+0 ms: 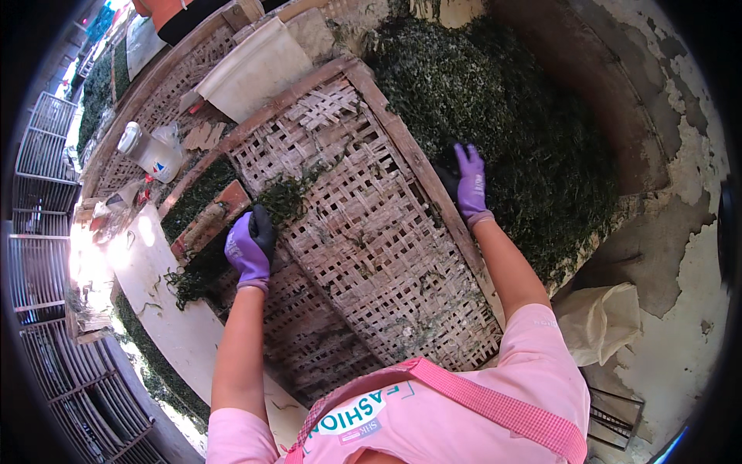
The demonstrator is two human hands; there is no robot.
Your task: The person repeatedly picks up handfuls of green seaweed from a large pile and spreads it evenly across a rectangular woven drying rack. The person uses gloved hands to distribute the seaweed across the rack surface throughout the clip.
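A bamboo lattice panel (359, 226) in a worn wooden frame slants before me, with scattered green strands on it. My left hand (250, 248), in a purple glove with a dark palm, is curled at the panel's left side. Beside its fingers lies a clump of dark green leaf strands (282, 200); whether it grips any is hidden. Just left of that hand rests a wooden board with a raised handle (210, 220). My right hand (470, 182), gloved alike, reaches over the frame's right edge to a big heap of dark green leaf strands (493, 110), fingers partly spread.
A white plastic jar (152, 152) stands at the upper left near a pale folded sheet (255, 69). A pale board (168, 272) runs along the left, with metal racks (40, 261) beyond. A cream sack (600, 325) sits at right by the peeling wall (684, 278).
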